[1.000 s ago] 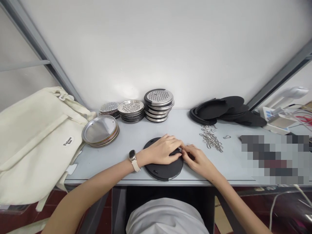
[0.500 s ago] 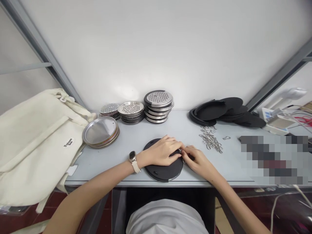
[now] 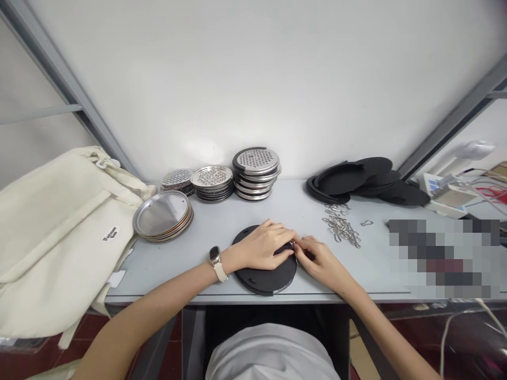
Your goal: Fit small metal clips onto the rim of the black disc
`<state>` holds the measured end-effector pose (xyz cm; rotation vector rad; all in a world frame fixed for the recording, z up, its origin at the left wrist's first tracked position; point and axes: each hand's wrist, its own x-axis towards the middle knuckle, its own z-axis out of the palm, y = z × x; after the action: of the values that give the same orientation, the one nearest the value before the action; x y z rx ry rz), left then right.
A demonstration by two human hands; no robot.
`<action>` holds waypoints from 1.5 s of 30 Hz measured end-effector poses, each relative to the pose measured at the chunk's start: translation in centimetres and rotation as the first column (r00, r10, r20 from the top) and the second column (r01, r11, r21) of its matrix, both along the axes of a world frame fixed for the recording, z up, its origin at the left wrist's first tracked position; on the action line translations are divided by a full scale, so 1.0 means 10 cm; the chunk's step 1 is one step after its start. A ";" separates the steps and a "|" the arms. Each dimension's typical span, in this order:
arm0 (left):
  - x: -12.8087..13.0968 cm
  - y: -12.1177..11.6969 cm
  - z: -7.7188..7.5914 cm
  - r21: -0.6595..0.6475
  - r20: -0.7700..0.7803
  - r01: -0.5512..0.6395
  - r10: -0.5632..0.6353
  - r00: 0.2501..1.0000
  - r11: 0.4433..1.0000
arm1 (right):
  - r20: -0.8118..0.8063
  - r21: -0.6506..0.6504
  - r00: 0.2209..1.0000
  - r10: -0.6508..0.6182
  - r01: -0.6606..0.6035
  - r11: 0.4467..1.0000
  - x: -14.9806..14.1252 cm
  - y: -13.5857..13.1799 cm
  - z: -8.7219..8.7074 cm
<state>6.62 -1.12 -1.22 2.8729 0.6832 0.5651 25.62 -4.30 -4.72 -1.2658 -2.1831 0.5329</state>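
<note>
A round black disc [image 3: 266, 281] with a dark rim and small slots lies on the table near its front edge. My left hand [image 3: 269, 245], with a watch on its wrist, rests across the disc. Its thumb and forefinger close at the disc's right edge. There my right hand [image 3: 317, 258] meets it, fingertips pinched together on a small metal piece, mostly hidden, that looks like one of the snap clips. To the right is a pile of silver snap clips [image 3: 344, 229], with a single clip [image 3: 367, 222] lying apart from it.
Stacks of perforated metal discs [image 3: 256, 174] stand along the wall, with plain metal discs [image 3: 162, 214] at left. Black covers [image 3: 368, 179] are heaped at the back right. A cream bag [image 3: 59, 237] overhangs the left end. A white device [image 3: 447, 192] sits far right.
Both hands stay at the disc's right edge, their fingertips shifting only slightly. The whole view has moved a little; the other things lie as before.
</note>
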 end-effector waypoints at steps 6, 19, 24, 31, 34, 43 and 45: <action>0.00 0.01 -0.02 0.021 0.004 -0.041 0.041 0.999 0.999 | 0.036 -0.006 0.999 0.007 -0.007 1.000 0.00 0.00 0.02; 0.01 0.02 -0.04 0.021 0.048 -0.087 0.086 0.995 0.996 | 0.029 -0.021 1.000 0.010 -0.009 1.000 0.02 0.01 -0.01; 0.01 0.02 -0.05 0.039 0.032 -0.091 0.090 0.995 0.995 | 0.031 -0.033 1.000 -0.001 0.003 0.999 0.01 0.01 0.00; 0.01 0.03 -0.05 0.053 0.025 -0.069 0.068 0.997 0.996 | 0.034 -0.023 0.999 0.001 0.000 1.000 0.02 0.00 -0.01; 0.01 0.04 -0.06 0.050 0.034 -0.064 0.062 0.998 0.997 | 0.031 -0.020 0.999 0.006 -0.005 1.000 0.01 0.00 -0.01; 0.00 0.07 -0.08 0.028 0.058 -0.037 0.036 0.998 0.999 | 0.025 -0.015 1.000 0.009 -0.009 1.000 0.01 0.01 -0.02; 0.00 0.06 -0.09 0.025 0.059 -0.038 0.036 0.998 0.999 | 0.025 -0.015 1.000 0.006 -0.005 1.000 0.02 0.01 -0.02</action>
<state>6.61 -0.47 -2.09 2.8601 0.7266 0.6655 25.78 -4.16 -4.90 -1.2811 -2.2076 0.5390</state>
